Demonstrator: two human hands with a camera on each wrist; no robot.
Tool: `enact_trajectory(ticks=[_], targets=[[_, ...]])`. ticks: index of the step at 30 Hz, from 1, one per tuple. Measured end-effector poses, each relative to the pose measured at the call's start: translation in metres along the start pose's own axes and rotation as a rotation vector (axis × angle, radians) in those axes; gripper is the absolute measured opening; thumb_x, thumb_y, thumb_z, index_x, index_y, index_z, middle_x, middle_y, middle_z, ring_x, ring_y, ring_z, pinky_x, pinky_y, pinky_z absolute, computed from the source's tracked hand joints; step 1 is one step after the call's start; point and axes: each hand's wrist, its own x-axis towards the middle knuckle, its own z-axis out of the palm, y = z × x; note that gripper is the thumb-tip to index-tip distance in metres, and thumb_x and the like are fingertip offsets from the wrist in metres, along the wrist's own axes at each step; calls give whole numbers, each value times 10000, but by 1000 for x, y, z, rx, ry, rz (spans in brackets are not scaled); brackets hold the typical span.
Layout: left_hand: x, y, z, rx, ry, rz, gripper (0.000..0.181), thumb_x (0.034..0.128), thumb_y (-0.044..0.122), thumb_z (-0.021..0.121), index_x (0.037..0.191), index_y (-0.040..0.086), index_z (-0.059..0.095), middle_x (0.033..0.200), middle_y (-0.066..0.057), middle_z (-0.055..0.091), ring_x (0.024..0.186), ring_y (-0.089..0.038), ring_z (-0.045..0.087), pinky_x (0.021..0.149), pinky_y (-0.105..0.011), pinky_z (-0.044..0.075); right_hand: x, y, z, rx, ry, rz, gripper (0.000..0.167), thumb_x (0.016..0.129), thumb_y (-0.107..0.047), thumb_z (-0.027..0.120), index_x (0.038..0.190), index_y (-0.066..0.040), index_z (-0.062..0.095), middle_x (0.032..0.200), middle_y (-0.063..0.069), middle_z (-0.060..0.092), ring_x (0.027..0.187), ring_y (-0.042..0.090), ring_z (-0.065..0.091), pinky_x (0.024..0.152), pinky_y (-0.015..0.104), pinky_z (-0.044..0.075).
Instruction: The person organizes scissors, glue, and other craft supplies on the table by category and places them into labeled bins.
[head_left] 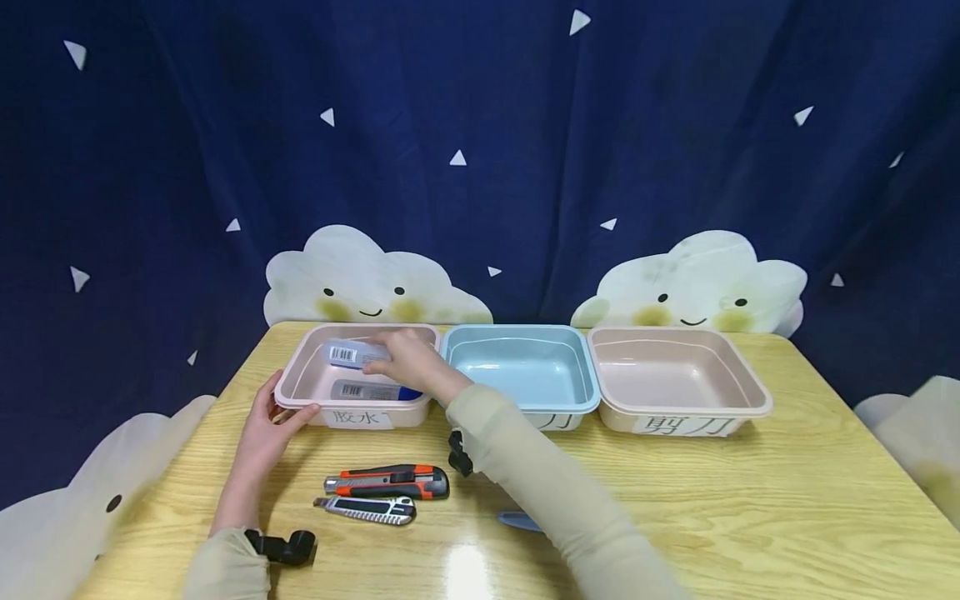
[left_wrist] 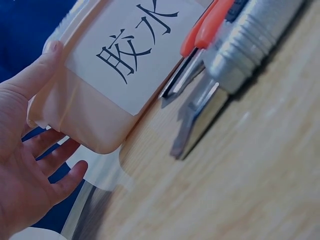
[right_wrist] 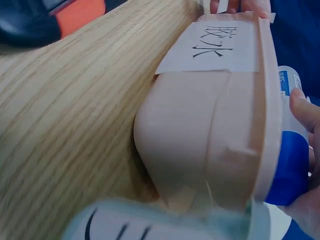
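My left hand [head_left: 266, 433] holds the front left corner of a pink bin [head_left: 318, 342], thumb on the front rim and fingers at the side. The bin's front label [left_wrist: 127, 50] reads 胶水. Inside lie two clear glue bottles with barcode stickers. My right hand [head_left: 412, 362] reaches in from the right and grips the rear glue bottle [head_left: 347, 353] near its right end, which the hand covers in the head view. The front glue bottle [head_left: 367, 391], with a blue cap, lies along the front wall.
A blue bin [head_left: 525, 367] and another pink bin [head_left: 667, 375], labelled 剪刀, stand to the right. In front lie an orange-black utility knife [head_left: 390, 482] and a silver utility knife [head_left: 367, 509]. A blue item [head_left: 517, 521] is partly hidden by my right sleeve.
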Motion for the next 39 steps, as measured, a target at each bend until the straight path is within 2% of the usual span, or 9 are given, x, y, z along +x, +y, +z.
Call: enact_trajectory(ticks=[3,5,14,25,30,34,39], targets=[[-1,0,0,-6,-15,-14,837,842,230,653,1467,128,106,1429,-184,290,1241,-306,335,1016,-439,330,3,-3,8,-4,-32,35,510,831,-393,632,1265,-139,547,1233,13,585,1120,155,546,922,282,445],[-1,0,1,-16,-19,-23,849,839,225,657,1469,127,95,1435,-191,279,1253,-317,323,1028,-468,311,5,-3,12,-14,-51,57,509,831,-385,634,1270,-143,543,1224,17,591,1100,153,558,905,275,456],[-3,0,-1,-12,-8,-35,843,838,231,658,1470,153,106,1435,-168,288,1244,-281,332,1019,-423,323,12,3,18,-98,-103,117,506,806,-396,657,1244,-158,569,1167,6,625,1062,160,575,888,279,458],[-2,1,-1,-28,-11,-27,872,832,227,665,1473,145,78,1451,-185,261,1263,-307,316,1043,-447,305,15,7,27,-84,-133,130,458,797,-334,679,1189,-110,600,1163,26,624,1097,174,558,949,272,419],[-2,1,-2,-25,-8,-30,879,828,235,670,1473,152,79,1450,-191,263,1270,-318,309,1043,-460,301,16,7,28,-84,-187,160,479,778,-334,696,1196,-120,598,1198,13,604,1136,164,529,979,268,390],[-2,2,-2,-27,-5,-23,869,828,220,671,1471,142,93,1446,-192,269,1269,-323,311,1041,-466,301,16,5,27,-102,-230,132,435,792,-313,689,1180,-131,614,1177,-12,617,1111,135,544,952,236,404],[-1,2,-1,-35,-8,-24,870,828,227,670,1471,147,90,1451,-181,266,1270,-318,307,1047,-460,296,15,4,18,-78,-213,106,351,835,-265,652,1162,-141,627,1110,-24,649,1058,122,564,895,220,433]])
